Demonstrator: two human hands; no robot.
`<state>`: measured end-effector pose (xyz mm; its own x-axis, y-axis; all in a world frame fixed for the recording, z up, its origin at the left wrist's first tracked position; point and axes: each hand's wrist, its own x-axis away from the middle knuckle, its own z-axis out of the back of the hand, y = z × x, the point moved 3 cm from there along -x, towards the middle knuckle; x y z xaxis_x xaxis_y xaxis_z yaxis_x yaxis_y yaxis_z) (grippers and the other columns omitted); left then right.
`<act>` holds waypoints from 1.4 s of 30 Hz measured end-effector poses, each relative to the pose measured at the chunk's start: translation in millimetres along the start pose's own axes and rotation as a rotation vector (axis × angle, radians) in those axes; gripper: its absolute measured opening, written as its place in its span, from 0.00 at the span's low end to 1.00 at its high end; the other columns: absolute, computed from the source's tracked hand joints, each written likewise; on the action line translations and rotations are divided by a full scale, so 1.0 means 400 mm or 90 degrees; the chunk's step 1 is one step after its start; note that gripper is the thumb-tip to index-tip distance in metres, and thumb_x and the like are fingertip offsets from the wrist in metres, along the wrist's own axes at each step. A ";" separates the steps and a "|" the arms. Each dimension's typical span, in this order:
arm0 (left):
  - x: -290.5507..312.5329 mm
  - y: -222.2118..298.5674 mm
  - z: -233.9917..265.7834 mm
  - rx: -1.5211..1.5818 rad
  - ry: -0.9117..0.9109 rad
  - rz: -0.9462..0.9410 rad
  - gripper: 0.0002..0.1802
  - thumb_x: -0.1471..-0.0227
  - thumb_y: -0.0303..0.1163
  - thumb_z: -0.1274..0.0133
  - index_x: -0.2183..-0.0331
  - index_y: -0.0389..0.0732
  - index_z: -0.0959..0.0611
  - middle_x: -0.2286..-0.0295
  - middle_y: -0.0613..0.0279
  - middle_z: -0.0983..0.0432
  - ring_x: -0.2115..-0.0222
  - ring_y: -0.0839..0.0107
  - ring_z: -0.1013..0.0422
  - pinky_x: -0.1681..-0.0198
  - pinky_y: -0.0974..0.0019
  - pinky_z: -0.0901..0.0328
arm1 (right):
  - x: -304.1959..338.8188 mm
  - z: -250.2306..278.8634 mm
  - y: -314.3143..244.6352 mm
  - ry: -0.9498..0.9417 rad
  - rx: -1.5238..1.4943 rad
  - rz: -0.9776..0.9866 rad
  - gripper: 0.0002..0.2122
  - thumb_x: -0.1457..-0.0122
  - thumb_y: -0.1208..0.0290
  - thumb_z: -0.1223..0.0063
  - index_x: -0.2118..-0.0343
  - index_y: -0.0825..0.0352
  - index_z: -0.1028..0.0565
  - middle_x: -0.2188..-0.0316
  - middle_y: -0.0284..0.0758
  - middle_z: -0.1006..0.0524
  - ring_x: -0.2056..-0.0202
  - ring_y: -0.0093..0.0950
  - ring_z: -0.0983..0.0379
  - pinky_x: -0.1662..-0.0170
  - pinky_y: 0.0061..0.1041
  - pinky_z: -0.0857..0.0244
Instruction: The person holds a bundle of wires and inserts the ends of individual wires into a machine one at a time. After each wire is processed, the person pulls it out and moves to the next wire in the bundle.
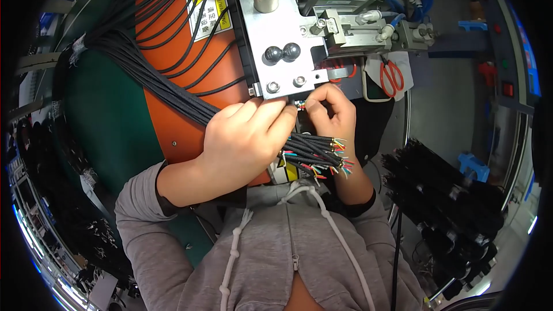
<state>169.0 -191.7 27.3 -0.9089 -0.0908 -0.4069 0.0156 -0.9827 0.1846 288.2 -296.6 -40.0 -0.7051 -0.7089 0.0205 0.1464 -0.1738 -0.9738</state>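
My left hand (245,138) is closed at the front edge of a metal machine head (282,40), its fingertips partly hidden beneath the plate. It appears to grip a black cable whose body is mostly covered by the fingers. Small coloured wire ends (300,105) show between my two hands. My right hand (336,114) pinches at these wires with thumb and forefinger. Below my left hand, a bundle of black braided cables (311,148) lies with stripped ends of red, blue, yellow and white fanned to the right.
More black cables (155,80) run across an orange panel (178,121) from the upper left. Pneumatic cylinders (345,0) with blue hoses stand behind. Red-handled scissors (391,78) lie at the right. Dark cable bundles (443,196) hang at the lower right.
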 end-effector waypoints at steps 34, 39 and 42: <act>-0.001 -0.005 0.044 0.155 0.163 -0.011 0.10 0.59 0.31 0.40 0.72 0.35 0.20 0.79 0.62 0.27 0.82 0.70 0.31 0.82 0.69 0.40 | 0.002 0.022 -0.132 0.017 -0.090 0.375 0.09 0.58 0.82 0.36 0.72 0.72 0.23 0.74 0.37 0.23 0.71 0.30 0.26 0.66 0.27 0.33; -0.004 -0.004 0.040 0.162 0.133 0.004 0.10 0.59 0.30 0.40 0.73 0.36 0.20 0.80 0.64 0.30 0.82 0.71 0.32 0.83 0.69 0.41 | 0.010 0.012 -0.136 0.039 -0.006 0.404 0.08 0.58 0.81 0.36 0.73 0.71 0.24 0.75 0.36 0.23 0.71 0.29 0.27 0.66 0.27 0.34; 0.000 0.003 0.047 0.134 0.084 0.022 0.10 0.61 0.28 0.39 0.72 0.35 0.20 0.80 0.63 0.30 0.82 0.69 0.31 0.81 0.69 0.39 | 0.020 0.012 -0.149 0.083 0.083 0.440 0.07 0.56 0.80 0.37 0.73 0.71 0.25 0.75 0.36 0.24 0.71 0.29 0.28 0.66 0.26 0.35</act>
<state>161.2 -189.7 44.4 -0.8468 -0.1584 -0.5078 -0.0536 -0.9243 0.3778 277.3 -295.3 19.3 -0.4968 -0.6005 -0.6266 0.6652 0.2001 -0.7193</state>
